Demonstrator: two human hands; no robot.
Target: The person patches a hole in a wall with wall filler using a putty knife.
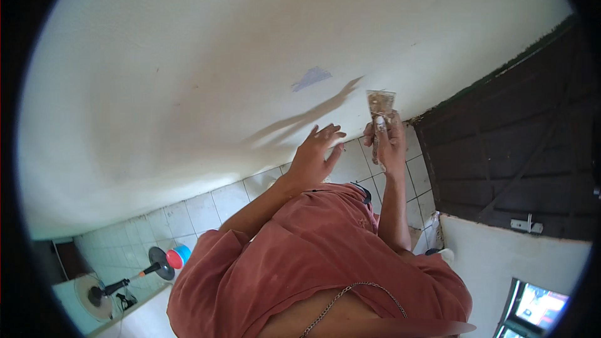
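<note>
My right hand is shut on the handle of a putty knife, whose wide blade, smeared with filler, points up against the white wall. My left hand is open, fingers spread, resting on or just off the wall where the paint meets the white tiles. The two hands are close together, the left one slightly lower. A small grey patch marks the wall above and left of the blade. My reddish shirt fills the lower middle of the view.
A dark wooden door with a metal latch stands at the right. At the lower left are a standing fan and a red and blue object. A bright window or screen sits at the lower right.
</note>
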